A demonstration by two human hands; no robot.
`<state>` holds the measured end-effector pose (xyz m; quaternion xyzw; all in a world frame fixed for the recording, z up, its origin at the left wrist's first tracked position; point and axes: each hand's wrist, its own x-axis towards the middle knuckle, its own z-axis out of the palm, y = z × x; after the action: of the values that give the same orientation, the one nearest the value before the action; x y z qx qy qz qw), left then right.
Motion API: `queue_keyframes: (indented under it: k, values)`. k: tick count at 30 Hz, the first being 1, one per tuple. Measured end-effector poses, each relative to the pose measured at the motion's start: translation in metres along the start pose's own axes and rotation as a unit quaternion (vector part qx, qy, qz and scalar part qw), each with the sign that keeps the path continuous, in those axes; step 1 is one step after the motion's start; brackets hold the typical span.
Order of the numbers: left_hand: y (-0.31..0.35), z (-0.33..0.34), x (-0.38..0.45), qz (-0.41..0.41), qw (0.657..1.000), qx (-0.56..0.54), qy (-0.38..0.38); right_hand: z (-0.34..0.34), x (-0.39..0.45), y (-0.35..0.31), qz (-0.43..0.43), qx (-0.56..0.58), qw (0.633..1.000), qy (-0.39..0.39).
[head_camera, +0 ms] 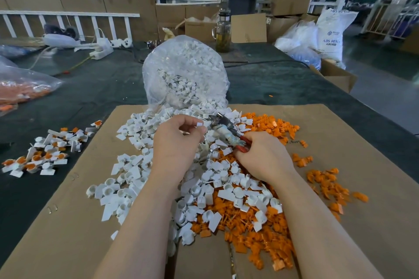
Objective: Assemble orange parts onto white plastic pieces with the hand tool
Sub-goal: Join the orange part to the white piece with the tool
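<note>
My left hand [175, 140] pinches a small white plastic piece [199, 125] between thumb and fingertips, lifted just above the heap. My right hand [264, 156] has its grip curled round the red handles of the hand tool [226, 130], whose taped, grey metal head points up and left toward the white piece, its tip close beside that piece but apart from it.

Below both hands lies a pile of loose white plastic pieces [136, 165], spread over a flat sheet of cardboard [68, 222]. To the right and toward me the white ones mix into a heap of orange parts [272, 129], which runs on across the right side of the cardboard.

Beyond my hands, a clear plastic bag [184, 72] lies tipped over, its mouth spilling more white pieces onto the cardboard. Off the left edge of the cardboard, on the dark green table [283, 84], sits a small cluster of assembled pieces [43, 154], white with orange fitted in. Farther left, another clear bag [20, 88] holds orange parts. At the far end of the table stands a glass bottle [223, 31] with a handle.
</note>
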<state>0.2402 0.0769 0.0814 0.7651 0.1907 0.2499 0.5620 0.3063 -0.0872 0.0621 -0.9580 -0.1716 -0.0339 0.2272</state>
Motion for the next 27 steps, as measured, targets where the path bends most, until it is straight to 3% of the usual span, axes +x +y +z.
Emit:
queue_keyframes:
  k: [8, 13, 19, 27]
  values:
    - [0.003, 0.001, -0.002, -0.033, 0.997, -0.072, -0.022, -0.001, -0.001, 0.000, 0.019, 0.016, 0.998, 0.062]
    - [0.008, 0.003, -0.007, -0.065, 0.988, -0.135, -0.042, -0.006, -0.002, -0.007, -0.011, 0.167, 0.978, 0.127]
    - [0.011, 0.010, -0.011, -0.065, 0.986, -0.145, -0.056, -0.008, -0.005, -0.013, -0.052, 0.291, 0.947, 0.121]
    - [0.012, 0.012, -0.013, -0.070, 0.986, -0.141, -0.056, -0.004, -0.007, -0.020, -0.098, 0.279, 0.945, 0.141]
